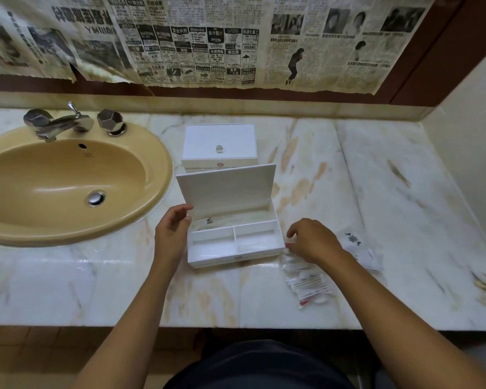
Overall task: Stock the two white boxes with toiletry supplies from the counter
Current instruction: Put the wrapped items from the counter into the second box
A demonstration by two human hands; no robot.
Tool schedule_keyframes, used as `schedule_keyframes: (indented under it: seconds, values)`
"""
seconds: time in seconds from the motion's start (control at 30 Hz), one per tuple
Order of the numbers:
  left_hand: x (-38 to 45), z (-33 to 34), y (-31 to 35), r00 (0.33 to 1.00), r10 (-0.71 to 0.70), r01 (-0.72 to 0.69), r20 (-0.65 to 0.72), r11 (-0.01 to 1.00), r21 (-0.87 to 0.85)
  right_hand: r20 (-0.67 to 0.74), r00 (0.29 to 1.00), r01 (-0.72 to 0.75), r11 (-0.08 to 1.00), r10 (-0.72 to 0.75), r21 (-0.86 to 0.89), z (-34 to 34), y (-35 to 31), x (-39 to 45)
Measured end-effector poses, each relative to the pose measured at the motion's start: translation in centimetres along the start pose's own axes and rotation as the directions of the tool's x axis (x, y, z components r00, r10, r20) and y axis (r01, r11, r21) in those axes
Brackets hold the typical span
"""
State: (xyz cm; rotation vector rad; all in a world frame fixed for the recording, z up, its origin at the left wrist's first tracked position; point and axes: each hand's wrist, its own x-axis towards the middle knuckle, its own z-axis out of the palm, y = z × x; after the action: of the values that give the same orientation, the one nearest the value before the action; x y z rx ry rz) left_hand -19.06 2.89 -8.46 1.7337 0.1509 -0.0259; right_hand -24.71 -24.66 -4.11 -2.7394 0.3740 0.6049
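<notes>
The right hand (310,240) is being closed on a clear packet (288,249) beside the open white box (236,237) on the table (376,192); the left hand (172,234), loosely open and empty, is steadying the box. The packet is best laid flat in a front compartment.

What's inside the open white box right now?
The open white box has a clear packet with a dark emblem in its long rear compartment, partly hidden by the left hand. Both front compartments look empty, though glare makes that uncertain.
</notes>
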Motion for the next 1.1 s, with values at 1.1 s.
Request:
schedule_keyframes:
  seconds: [1.1]
  values:
    - [-0.5,0.1,-0.2,0.999,0.044,-0.045,0.027,0.999,0.026,-0.298,0.865,0.440,0.896,-0.405,0.058,-0.5,-6.9,-2.4]
